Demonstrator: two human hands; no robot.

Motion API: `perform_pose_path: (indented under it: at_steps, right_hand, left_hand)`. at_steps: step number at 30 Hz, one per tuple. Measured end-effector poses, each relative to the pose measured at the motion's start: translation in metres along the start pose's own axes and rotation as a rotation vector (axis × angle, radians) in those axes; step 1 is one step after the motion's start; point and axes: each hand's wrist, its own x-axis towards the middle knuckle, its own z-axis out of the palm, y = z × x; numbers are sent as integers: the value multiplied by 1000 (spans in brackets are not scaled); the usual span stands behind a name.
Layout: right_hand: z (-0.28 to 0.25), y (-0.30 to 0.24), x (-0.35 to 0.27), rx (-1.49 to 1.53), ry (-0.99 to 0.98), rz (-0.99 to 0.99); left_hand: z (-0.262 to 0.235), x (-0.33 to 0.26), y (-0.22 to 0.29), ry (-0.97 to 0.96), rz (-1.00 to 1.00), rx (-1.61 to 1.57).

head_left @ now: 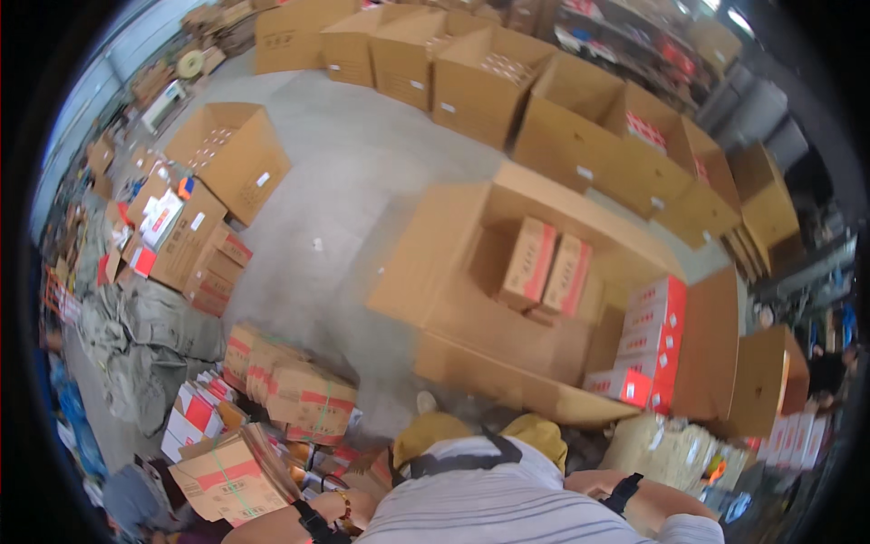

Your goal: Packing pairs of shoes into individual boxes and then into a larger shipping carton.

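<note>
Only my forearms show at the lower edge, drawn in against my striped shirt. My left forearm (299,521) carries a black strap and a bead bracelet, and my right forearm (643,503) a black strap. Both hands are hidden behind my chest. Right in front of me lies a large open cardboard box (489,372). Inside it two tan cartons with red bands (546,269) stand side by side. A stack of red and white cartons (648,340) fills its right end.
A pile of strapped tan cartons (299,394) and small red and white boxes (195,412) lies at my left. A clear bag of pale stuff (666,449) sits at my right. More open cardboard boxes (480,82) line the back, and one (231,150) stands at the left on grey concrete floor (353,172).
</note>
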Motion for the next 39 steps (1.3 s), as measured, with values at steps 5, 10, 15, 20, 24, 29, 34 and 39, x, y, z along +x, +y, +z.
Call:
perform_pose_path:
  at_steps: [5,10,15,20,24,29,34,39]
  right_hand:
    - [-167,-62,12,53,168,-237]
    - [-280,-99,78,-104,553,-232]
    - [-382,-171,187,-373,330,-342]
    - [-463,-213,290,371,298,-719]
    - [-555,-289,330,-245,416,-573]
    - [-672,-395,300,-217,676,-628]
    - [-774,-434,299,-276,770,-575]
    - [-859,-451,294,-148,785,-373]
  left_hand:
    - [-61,-100,-10,461,-8,-21]
    - [-97,-135,-42,1093,-174,-134]
    - [-133,-183,-69,1415,-231,-329]
    - [-221,-280,-140,1207,100,-676]
    - [-236,-311,-277,1535,-280,-380]
    - [-306,-400,-380,1601,-329,-638]
    - [-423,-470,-481,1646,-262,-634]
    - [-506,-528,-580,1645,-228,-702]
